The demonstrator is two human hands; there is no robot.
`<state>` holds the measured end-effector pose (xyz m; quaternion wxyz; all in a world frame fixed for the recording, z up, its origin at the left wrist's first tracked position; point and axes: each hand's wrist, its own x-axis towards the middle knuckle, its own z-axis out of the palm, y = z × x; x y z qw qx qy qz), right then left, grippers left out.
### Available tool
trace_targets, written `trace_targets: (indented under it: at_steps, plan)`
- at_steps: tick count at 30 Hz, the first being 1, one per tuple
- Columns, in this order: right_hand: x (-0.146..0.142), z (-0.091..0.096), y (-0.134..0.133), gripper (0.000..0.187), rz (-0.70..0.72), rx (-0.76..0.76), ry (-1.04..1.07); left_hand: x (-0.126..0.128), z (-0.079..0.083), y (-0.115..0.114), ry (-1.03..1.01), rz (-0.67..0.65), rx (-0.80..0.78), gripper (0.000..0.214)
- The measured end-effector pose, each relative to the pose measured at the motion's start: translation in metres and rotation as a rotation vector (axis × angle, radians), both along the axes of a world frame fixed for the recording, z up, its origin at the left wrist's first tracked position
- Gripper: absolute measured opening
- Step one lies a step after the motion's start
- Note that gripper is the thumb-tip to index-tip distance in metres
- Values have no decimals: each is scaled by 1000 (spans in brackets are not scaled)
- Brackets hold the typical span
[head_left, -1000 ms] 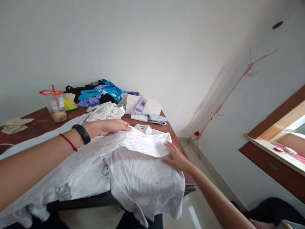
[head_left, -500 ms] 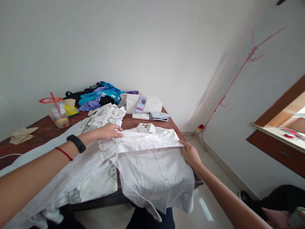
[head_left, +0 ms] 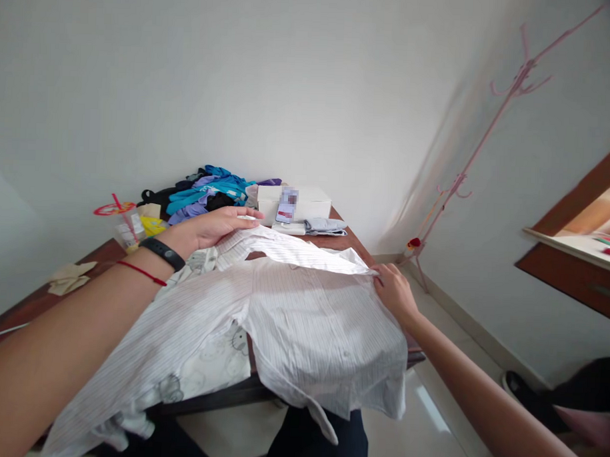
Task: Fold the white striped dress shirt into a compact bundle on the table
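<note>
A white shirt (head_left: 321, 329) with thin stripes lies front up over the table's near edge. Its left side spreads out toward me, and the lower hem hangs down. One sleeve (head_left: 304, 252) is stretched across the top of the shirt, raised off it at the left. My left hand (head_left: 217, 227) pinches the sleeve near the cuff, fingers pointing right; the exact grip is partly hidden. At the shirt's right shoulder, my right hand (head_left: 395, 288) is closed on the sleeve fabric. The collar is covered by the raised sleeve. Beneath the shirt shows a white cloth with cartoon prints (head_left: 215, 369).
A pile of blue, purple and black clothes (head_left: 211, 192) lies at the table's back, beside a white box (head_left: 316, 201) with a phone (head_left: 286, 206) leaning on it. Folded grey cloth (head_left: 325, 226) lies in front. A plastic cup (head_left: 129, 229) stands left. A pink coat rack (head_left: 480, 151) stands right.
My left hand has risen and lifted the sleeve's left end off the shirt, hiding the collar. My right hand keeps its hold. The view has shifted slightly left.
</note>
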<state>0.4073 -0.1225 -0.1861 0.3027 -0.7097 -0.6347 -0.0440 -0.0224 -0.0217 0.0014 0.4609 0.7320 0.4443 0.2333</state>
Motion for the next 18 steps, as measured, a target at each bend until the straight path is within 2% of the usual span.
trace_targets:
  at_steps: [3,5,9,11,13,16,18]
  plan:
    - [-1,-1,-10,30,-80,-81,-144,3,0,8,207,-5,149,52]
    - [0,-1,-16,29,-104,-141,-182,-1,-14,13,349,-41,240,45]
    - [6,-3,-27,31,5,-289,-283,-18,-65,18,559,-155,251,42]
    - [9,-5,-31,37,86,-309,-320,-28,-91,16,641,-136,282,40]
    - [10,-5,-33,50,186,-316,-326,-35,-107,14,684,-100,284,38]
    - [1,4,-30,65,352,-304,-319,-41,-113,11,702,-56,269,42]
    - [-15,17,-28,63,456,-246,-302,-42,-108,10,685,-48,268,44]
